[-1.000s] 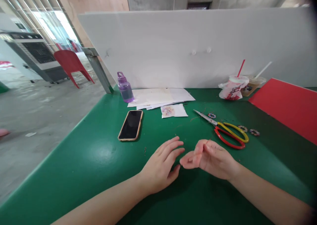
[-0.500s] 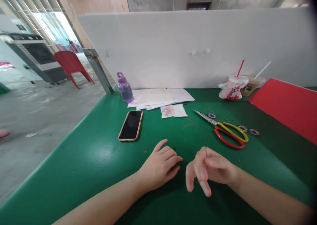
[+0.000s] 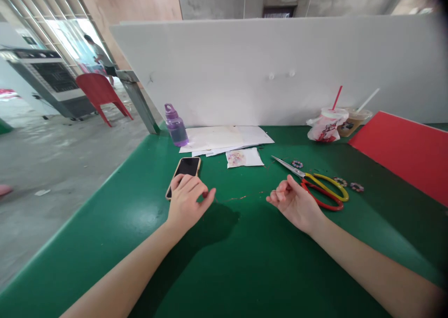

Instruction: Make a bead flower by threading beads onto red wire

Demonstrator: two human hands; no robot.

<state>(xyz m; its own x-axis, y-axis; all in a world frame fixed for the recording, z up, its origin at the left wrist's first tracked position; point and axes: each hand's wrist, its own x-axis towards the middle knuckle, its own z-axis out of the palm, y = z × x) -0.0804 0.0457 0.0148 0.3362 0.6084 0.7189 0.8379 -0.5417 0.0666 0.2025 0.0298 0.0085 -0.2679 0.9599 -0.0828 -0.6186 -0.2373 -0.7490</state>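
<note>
A thin reddish-brown thread point(image 3: 238, 198) stretches across the gap between my two hands, only faintly visible in places. My left hand point(image 3: 189, 199) is at the lower part of the phone point(image 3: 186, 167) and hides some of it; its fingers are curled, with the thread's end near thumb and forefinger. Beside the scissors, my right hand point(image 3: 296, 203) is closed, palm partly up, with the thread at its fingertips. The scissors point(image 3: 301, 172), with one red and one yellow handle, lie with blades pointing left. Small beaded rings point(image 3: 297, 164) lie around them.
White papers point(image 3: 227, 138) and a small printed packet point(image 3: 244, 157) lie at the back, beside a purple bottle point(image 3: 177, 129). Drink cups point(image 3: 327, 124) and a red board point(image 3: 402, 155) are at right. A white panel point(image 3: 224, 71) borders the green table. A person point(image 3: 100, 57) stands far left.
My hands have moved apart and farther forward: the left toward the phone, the right toward the scissors. The thread now spans between them. A person has appeared in the background.
</note>
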